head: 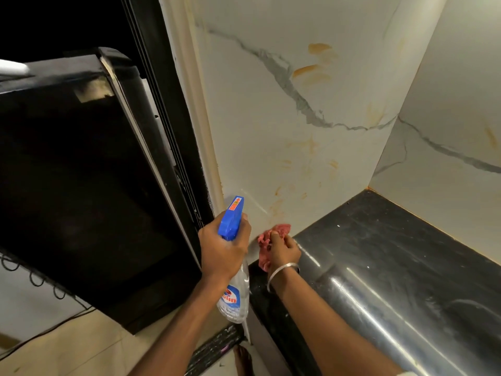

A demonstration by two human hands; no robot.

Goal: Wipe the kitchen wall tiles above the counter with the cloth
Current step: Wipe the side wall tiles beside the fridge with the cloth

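One soft pink cloth [273, 241] — bunched in the right hand [284, 252], low against the wall tiles [271, 126] at the counter [393, 253] edge.
Limp and light, it looks best gripped wadded; left hand [223, 252] clamps the spray bottle [234, 270] — orange smears above.

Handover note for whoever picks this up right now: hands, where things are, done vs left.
Left hand: grips the spray bottle by its blue trigger head, nozzle aimed at the lower wall tiles.
Right hand: fingers curled round the red cloth, bunched low on the tiles just above the black counter.
Done: little that shows; whether this low patch has been sprayed or wiped is unclear.
Left: orange stains up high, fainter smears mid-wall and streaks near the cloth remain. The side wall tiles on the right also carry a small orange mark.
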